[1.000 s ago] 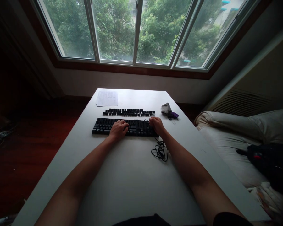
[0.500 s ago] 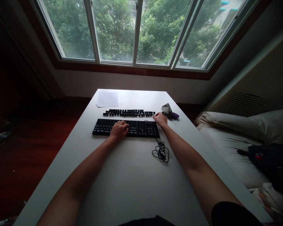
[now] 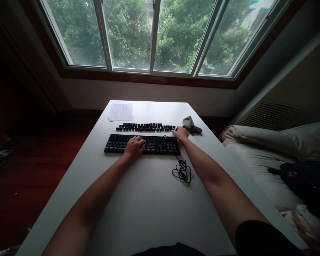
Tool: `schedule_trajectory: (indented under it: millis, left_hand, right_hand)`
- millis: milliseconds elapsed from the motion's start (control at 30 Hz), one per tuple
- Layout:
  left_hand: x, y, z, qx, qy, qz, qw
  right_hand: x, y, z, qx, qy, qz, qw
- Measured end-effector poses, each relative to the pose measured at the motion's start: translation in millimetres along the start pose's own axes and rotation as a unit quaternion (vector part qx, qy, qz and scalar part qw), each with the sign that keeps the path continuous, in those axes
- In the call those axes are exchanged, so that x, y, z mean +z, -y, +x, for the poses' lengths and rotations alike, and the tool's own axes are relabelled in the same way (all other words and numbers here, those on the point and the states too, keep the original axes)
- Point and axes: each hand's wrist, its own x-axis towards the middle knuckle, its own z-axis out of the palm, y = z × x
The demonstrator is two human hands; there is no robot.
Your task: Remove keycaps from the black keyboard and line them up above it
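A black keyboard (image 3: 160, 145) lies across the white table, with dark bare patches where keys look to be off. My left hand (image 3: 134, 146) rests on its middle, fingers bent loosely over the keys and apart from the thumb. Behind the keyboard, several loose black keycaps (image 3: 142, 127) stand in rows. My right hand (image 3: 181, 133) is at the right end of those rows, just beyond the keyboard's far right corner. Its thumb and fingertips are pinched together at a keycap, which is small and mostly hidden.
A coiled black cable (image 3: 182, 171) lies in front of the keyboard's right end. Grey cloth (image 3: 188, 122) and a purple bundle (image 3: 196, 130) sit right of the right hand. A printed sheet (image 3: 121, 112) lies at the far left. A sofa (image 3: 256, 167) stands beyond the table's right edge.
My right hand has shifted very slightly at the end of the keycap rows. My left hand stays on the keyboard.
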Motion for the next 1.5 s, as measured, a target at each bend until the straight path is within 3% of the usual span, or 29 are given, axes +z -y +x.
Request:
schedule_trajectory:
  millis: [167,367,500,633,833,1067,1367,1500]
  left_hand:
    - [0.0,0.9,-0.1,0.001,0.001,-0.001,1.000]
    - [0.2,0.7,-0.8,-0.004,0.003,0.004,1.000]
    - [1.0,0.2,-0.8,-0.005,0.002,0.002,1.000]
    - [1.5,-0.9,-0.9,-0.011,0.003,0.002,1.000]
    - [1.7,-2.5,-1.1,-0.011,0.003,-0.001,1.000]
    - [1.8,-1.9,-0.7,-0.007,0.005,0.000,1.000]
    - [2.2,-1.5,-0.7,-0.006,0.003,-0.003,1.000]
    - [2.4,-2.3,-0.6,-0.008,0.002,-0.004,1.000]
  right_hand:
    - [-6.2,-7.7,-15.0,-0.008,-0.017,0.058,0.998]
    - [-14.6,-29.1,-58.5,-0.089,-0.033,0.198,0.976]
    - [-23.4,-41.1,-88.2,-0.105,0.013,0.265,0.958]
    - [-27.4,-49.5,-102.2,-0.082,0.073,0.292,0.950]
    - [-22.1,-52.5,-104.3,-0.057,0.099,0.242,0.963]
    - [-21.6,-46.5,-107.0,-0.064,0.042,0.151,0.986]
    - [-18.2,-35.4,-125.6,-0.064,-0.037,0.079,0.994]
    - [-21.5,-29.7,-130.3,-0.065,-0.043,0.044,0.996]
